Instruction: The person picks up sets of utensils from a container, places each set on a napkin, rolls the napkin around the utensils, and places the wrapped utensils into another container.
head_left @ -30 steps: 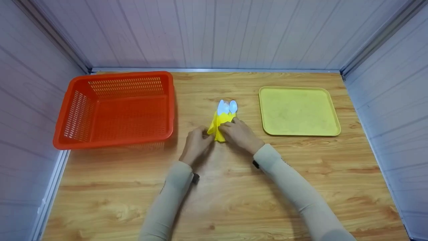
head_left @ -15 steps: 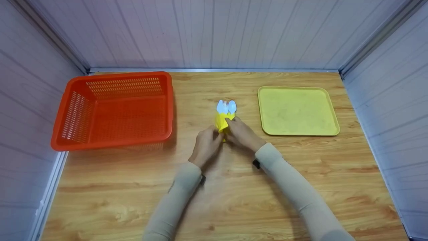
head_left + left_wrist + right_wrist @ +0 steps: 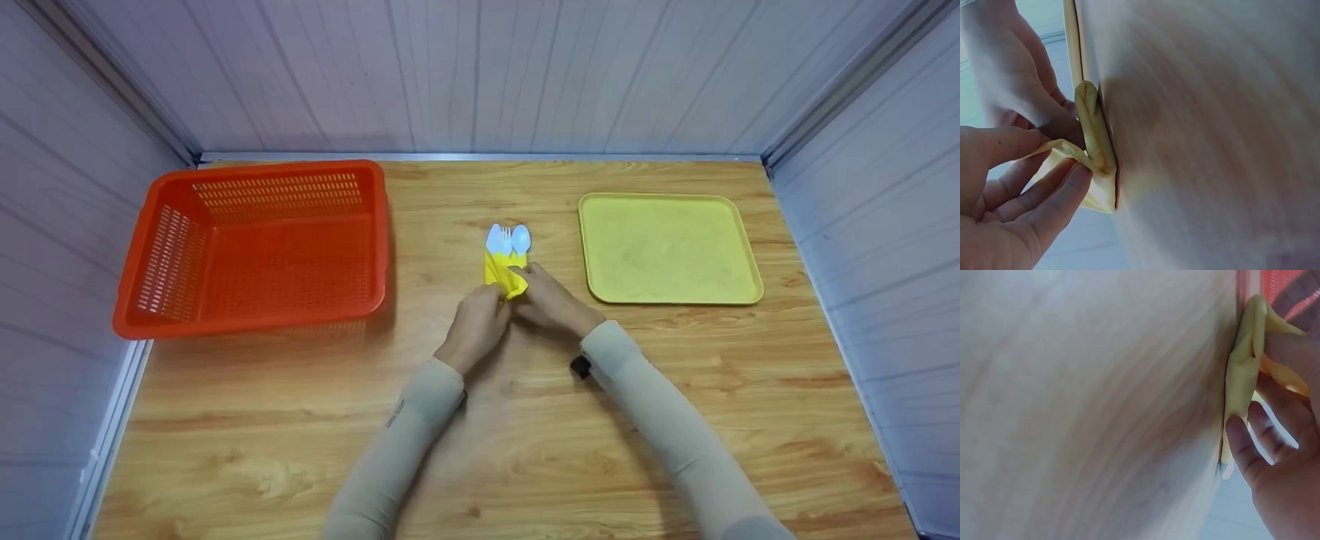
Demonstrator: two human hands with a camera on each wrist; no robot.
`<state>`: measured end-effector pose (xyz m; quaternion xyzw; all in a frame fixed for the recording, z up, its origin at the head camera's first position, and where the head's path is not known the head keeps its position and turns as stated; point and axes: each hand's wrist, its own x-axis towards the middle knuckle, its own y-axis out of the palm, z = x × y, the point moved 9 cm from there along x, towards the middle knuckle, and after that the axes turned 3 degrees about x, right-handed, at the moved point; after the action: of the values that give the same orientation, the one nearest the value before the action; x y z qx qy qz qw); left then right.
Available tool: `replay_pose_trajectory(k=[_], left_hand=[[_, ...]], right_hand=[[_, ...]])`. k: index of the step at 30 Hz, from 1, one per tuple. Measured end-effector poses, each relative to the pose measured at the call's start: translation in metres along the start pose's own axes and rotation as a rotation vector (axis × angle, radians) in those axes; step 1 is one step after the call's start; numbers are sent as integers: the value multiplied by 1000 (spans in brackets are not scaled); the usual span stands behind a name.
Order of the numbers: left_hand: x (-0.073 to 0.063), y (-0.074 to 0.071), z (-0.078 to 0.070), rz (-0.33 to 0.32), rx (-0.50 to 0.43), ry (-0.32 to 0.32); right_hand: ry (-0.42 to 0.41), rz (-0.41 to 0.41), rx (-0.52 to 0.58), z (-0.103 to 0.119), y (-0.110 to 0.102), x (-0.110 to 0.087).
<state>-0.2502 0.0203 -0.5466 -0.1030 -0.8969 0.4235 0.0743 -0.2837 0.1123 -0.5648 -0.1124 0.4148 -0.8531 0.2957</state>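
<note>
The wrapping was judged to be part done: the lower parts of a knife (image 3: 493, 239), a fork (image 3: 505, 241) and a spoon (image 3: 521, 239) were covered by a yellow napkin (image 3: 501, 270), while their heads were left bare at its far end. A loose fold was raised across the front and not yet laid flat, so its tucking and smoothing seemed to be left. The bundle was placed on the wooden table (image 3: 525, 465), between the red basket (image 3: 292, 262) and the yellow tray (image 3: 667, 247). Both forearms were stretched forward and angled inward, the hands brought together at the bundle. By the left hand (image 3: 475, 321), the napkin's edge was pinched between thumb and fingers. By the right hand (image 3: 556, 301), its right side was held, the thumb tucked into the fold and fingertips set against the outside; how firmly could not be told.
</note>
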Motion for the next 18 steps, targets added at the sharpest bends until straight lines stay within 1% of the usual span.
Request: replay_pose_trajectory(k=[3,6,9,12,15,18], left_hand=[[3,3,1,23,0,-10],[5,5,1,31,-1,-7],[6,5,0,23,7,15],[6,7,-1,16,35,38],[5,8,-2,19,65,51],[4,10,-4,34,94,61]], right_hand=[[12,43,25,-3,0,-1],[39,62,38,-7,-1,-1],[68,54,35,-11,-3,-2],[85,42,54,-16,-5,-3],[102,28,109,-20,-6,-5],[104,-5,166,-23,-9,-9]])
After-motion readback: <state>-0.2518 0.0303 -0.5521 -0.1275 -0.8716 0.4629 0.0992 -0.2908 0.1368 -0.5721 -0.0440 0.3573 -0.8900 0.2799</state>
